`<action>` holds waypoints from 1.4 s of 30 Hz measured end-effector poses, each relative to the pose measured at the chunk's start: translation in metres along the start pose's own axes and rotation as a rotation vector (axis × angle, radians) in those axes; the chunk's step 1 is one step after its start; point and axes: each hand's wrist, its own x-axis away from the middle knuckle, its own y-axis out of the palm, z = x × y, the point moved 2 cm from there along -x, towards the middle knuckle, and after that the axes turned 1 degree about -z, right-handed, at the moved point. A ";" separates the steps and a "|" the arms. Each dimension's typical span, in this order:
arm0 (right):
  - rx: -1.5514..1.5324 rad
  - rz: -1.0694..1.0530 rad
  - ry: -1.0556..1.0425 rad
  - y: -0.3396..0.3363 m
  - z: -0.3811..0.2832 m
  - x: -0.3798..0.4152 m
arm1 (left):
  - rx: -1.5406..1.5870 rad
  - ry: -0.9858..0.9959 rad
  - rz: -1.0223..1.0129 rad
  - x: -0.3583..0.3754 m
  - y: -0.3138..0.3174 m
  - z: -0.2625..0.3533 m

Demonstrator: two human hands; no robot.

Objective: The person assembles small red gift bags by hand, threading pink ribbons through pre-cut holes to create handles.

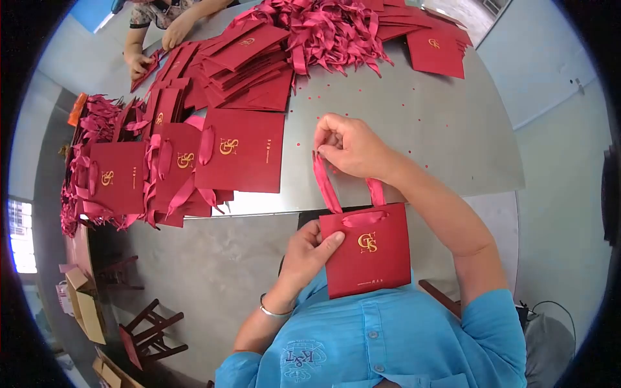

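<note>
My left hand (310, 253) grips a small red paper gift bag (367, 265) by its left side, thumb on the front face beside a gold emblem. The bag is upright at the table's near edge, against my blue shirt. Above it, my right hand (343, 143) is closed in a pinch on the end of a pink ribbon (325, 184) that rises from the bag's top left. Another length of ribbon (375, 191) stands at the top right, partly behind my right forearm. A short stretch of ribbon runs across the front near the bag's top edge.
Red bags with ribbons (239, 150) lie to the left on the metal table (453, 155). Flat bags (259, 71) and a heap of pink ribbons (336, 35) are farther back. Small red dots are scattered about. Another person's hands (178, 31) work at the far left. A stool (152, 333) stands below.
</note>
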 end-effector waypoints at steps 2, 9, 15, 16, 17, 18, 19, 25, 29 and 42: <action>0.056 -0.022 0.019 -0.002 0.001 -0.002 | -0.129 -0.020 0.026 -0.003 -0.001 0.000; 0.283 0.291 -0.314 -0.018 0.004 0.000 | -0.032 -0.013 0.028 -0.003 0.001 -0.002; -0.047 0.248 0.126 -0.056 0.001 0.061 | 0.128 -0.045 -0.002 -0.002 0.000 -0.006; -0.043 0.251 0.141 -0.060 -0.006 0.074 | 0.135 -0.040 -0.013 -0.002 0.001 -0.004; -0.059 0.193 0.310 -0.063 -0.014 0.087 | 0.141 -0.031 -0.024 -0.002 0.000 -0.001; -0.079 0.133 0.478 -0.063 -0.017 0.099 | 0.148 -0.030 -0.057 -0.002 -0.001 0.001; -0.078 0.137 0.486 -0.064 -0.016 0.109 | 0.150 -0.037 -0.062 -0.003 -0.001 0.001; -0.243 -0.058 0.428 -0.059 -0.009 0.139 | 0.215 0.070 -0.149 -0.004 0.001 0.013; -0.392 -0.100 0.456 -0.051 -0.007 0.136 | 0.210 0.088 -0.122 -0.004 0.001 0.013; -0.332 -0.076 0.338 -0.041 -0.038 0.111 | -0.146 0.235 -0.106 0.006 -0.006 0.064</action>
